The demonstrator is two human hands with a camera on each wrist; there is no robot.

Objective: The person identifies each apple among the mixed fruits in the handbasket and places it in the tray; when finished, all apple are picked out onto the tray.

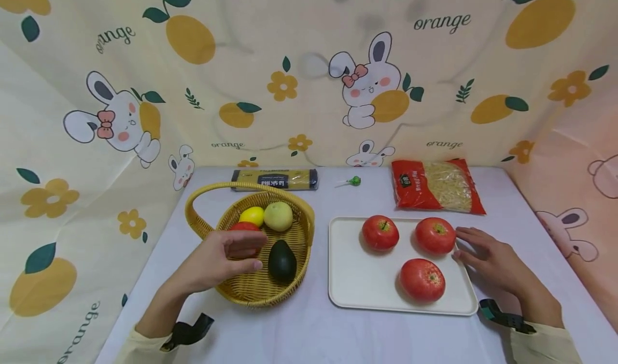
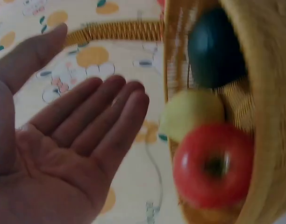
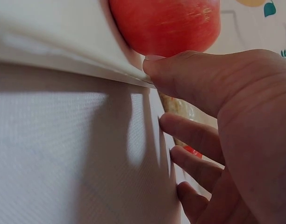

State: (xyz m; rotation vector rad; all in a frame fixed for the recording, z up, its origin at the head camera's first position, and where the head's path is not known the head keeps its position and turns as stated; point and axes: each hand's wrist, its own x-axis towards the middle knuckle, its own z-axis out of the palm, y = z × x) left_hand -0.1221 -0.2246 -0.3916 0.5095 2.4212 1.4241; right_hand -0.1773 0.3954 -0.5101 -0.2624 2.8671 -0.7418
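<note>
My left hand [image 1: 219, 259] hovers over the left side of a wicker basket [image 1: 309, 246], palm bare and fingers extended in the left wrist view. The basket holds a dark green avocado [image 1: 282, 262], a pale round fruit [image 1: 278, 216], a yellow lemon [image 1: 252, 216] and a red apple [image 2: 213, 165], which my hand partly hides in the head view. My right hand [image 1: 497, 262] is at the right edge of a white tray [image 1: 357, 286], thumb tip right at the rim, fingers spread outside it. Beside the thumb sits a red apple [image 1: 435, 236]; two more, an apple [image 1: 380, 233] and another apple [image 1: 422, 281], lie on the tray.
Behind the tray lies a red bag of pasta [image 1: 436, 186]. A dark and yellow packet of spaghetti [image 1: 275, 179] lies behind the basket. Between them is a small green lollipop [image 1: 354, 181]. The basket's handle [image 1: 193, 213] arches over its back left. A patterned cloth [image 1: 309, 95] surrounds the table.
</note>
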